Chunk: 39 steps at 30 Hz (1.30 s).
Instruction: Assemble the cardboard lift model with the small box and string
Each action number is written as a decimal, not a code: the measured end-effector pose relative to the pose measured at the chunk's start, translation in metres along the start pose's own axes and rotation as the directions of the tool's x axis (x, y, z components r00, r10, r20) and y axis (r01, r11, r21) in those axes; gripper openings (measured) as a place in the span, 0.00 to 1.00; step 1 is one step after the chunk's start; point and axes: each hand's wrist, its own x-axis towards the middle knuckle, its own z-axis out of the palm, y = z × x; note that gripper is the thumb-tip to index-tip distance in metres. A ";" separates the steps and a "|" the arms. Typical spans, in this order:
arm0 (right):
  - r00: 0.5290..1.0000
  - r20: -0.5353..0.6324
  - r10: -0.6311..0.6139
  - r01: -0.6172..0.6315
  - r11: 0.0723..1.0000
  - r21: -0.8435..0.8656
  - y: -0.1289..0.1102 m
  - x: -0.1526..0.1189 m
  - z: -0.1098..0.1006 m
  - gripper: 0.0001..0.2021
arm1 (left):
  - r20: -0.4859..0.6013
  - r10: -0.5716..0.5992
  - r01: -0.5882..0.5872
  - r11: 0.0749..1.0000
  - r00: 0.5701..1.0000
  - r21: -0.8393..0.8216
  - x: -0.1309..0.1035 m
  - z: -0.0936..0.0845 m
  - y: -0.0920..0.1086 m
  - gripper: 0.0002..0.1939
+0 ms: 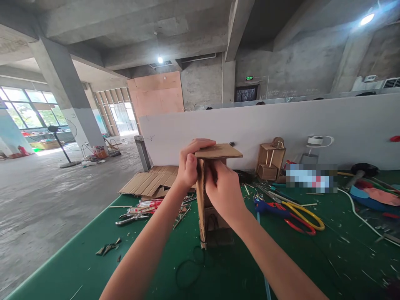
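Observation:
A tall brown cardboard structure (201,208) stands upright on the green table in front of me, with a flat cardboard panel (223,151) across its top. My left hand (190,162) is closed around its upper left corner, fingers over the panel and thumb against the side. Under that panel, my right hand (223,183) is closed at the inner face of the upright wall, its fingertips partly hidden. A dark thin cord (187,273) lies looped on the table by the base.
Flat cardboard sheets (150,179) and metal pliers (133,217) lie left. Scissors with yellow handles (308,214) and a blue-and-red-handled tool (281,212) lie right. Behind stand a smaller cardboard model (270,160), a lidded clear cup (312,150) and a white partition (343,125).

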 end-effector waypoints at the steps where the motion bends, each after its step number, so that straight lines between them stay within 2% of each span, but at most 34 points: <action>1: 1.000 -0.003 0.009 -0.009 1.000 0.026 -0.002 0.003 0.001 0.08 | 0.006 -0.021 0.021 1.000 1.000 -0.012 0.000 0.000 0.001 0.37; 5: 0.996 -0.025 0.089 -0.086 0.989 0.116 -0.004 0.012 0.003 0.09 | -0.025 -0.091 0.090 0.995 0.996 -0.036 -0.002 -0.001 0.004 0.31; 11: 0.980 -0.047 0.191 -0.179 0.965 0.191 -0.009 0.017 0.012 0.10 | -0.116 -0.024 0.020 0.999 0.993 -0.035 -0.006 0.003 0.003 0.30; 19: 0.951 -0.114 0.287 -0.244 0.926 0.289 -0.011 0.009 0.021 0.10 | -0.195 -0.036 0.032 0.999 0.980 -0.027 -0.009 0.010 0.007 0.30; 25: 0.944 -0.114 0.309 -0.255 0.905 0.341 -0.011 0.011 0.022 0.10 | -0.191 -0.029 0.026 0.999 0.981 -0.020 -0.009 0.010 0.010 0.29; 30: 0.965 -0.032 0.262 -0.236 0.911 0.337 -0.012 0.014 0.016 0.10 | -0.191 -0.031 0.022 0.999 0.981 -0.049 -0.010 0.008 0.007 0.29; 35: 0.972 0.035 0.231 -0.233 0.945 0.229 -0.015 0.013 0.010 0.09 | -0.209 -0.038 0.026 0.998 0.977 -0.061 -0.012 0.006 0.005 0.30; 39: 0.973 -0.009 0.231 -0.224 0.952 0.207 -0.016 0.010 0.012 0.09 | -0.220 -0.029 0.018 0.998 0.975 -0.053 -0.013 0.005 0.004 0.29</action>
